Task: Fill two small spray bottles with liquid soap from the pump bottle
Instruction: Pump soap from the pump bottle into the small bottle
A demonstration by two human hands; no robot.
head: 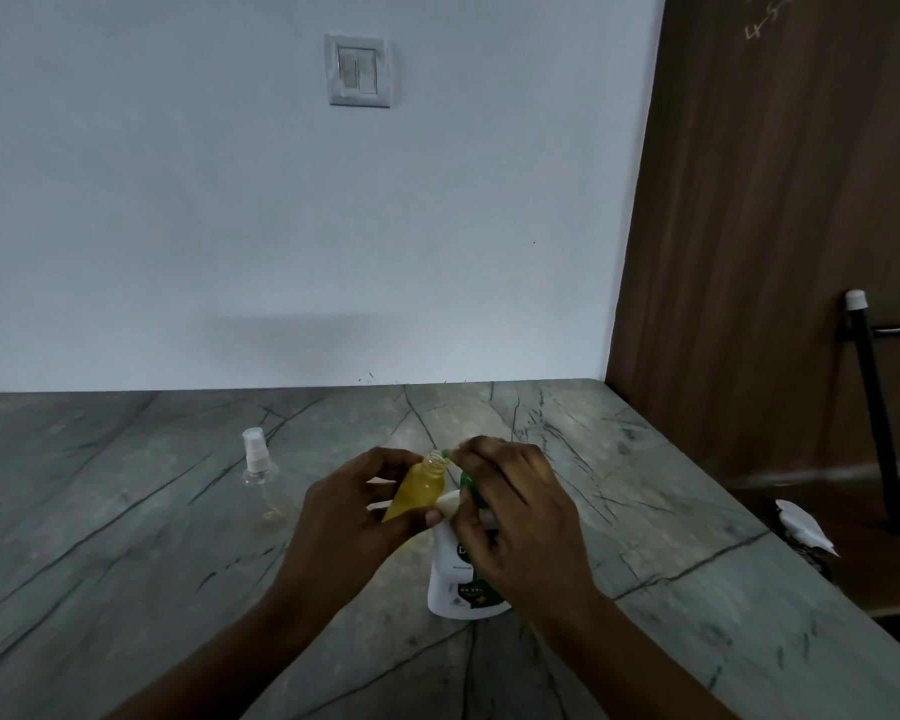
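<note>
Big grey stone counter (126, 563) with dark cracks, up against a pale wall (230, 226). Brown wooden panel (775, 200) at the right end of the counter.

White pump bottle (461, 589) of soap, standing up on the counter near its front middle. Green pump top (470, 483) up high, mostly hidden by the right hand.

Left hand (344, 517) just left of the pump bottle, fingers closed around a small spray bottle (415, 491). Full of yellow soap. Cap off. Long way tilted: open neck up and toward the pump top, bottom end down and to the left, inside the hand.

Right hand (515, 517) on top of the pump bottle, fingers curled over the green pump top, fingertips right by the open neck of the small bottle. Cannot tell how tight the hold is.

Second small spray bottle (261, 475) farther left of the pump bottle, well apart from it, on the counter. Clear, with a white spray cap on. Standing up, cap pointing to the ceiling.

Light switch (358, 70) high on the wall above.
</note>
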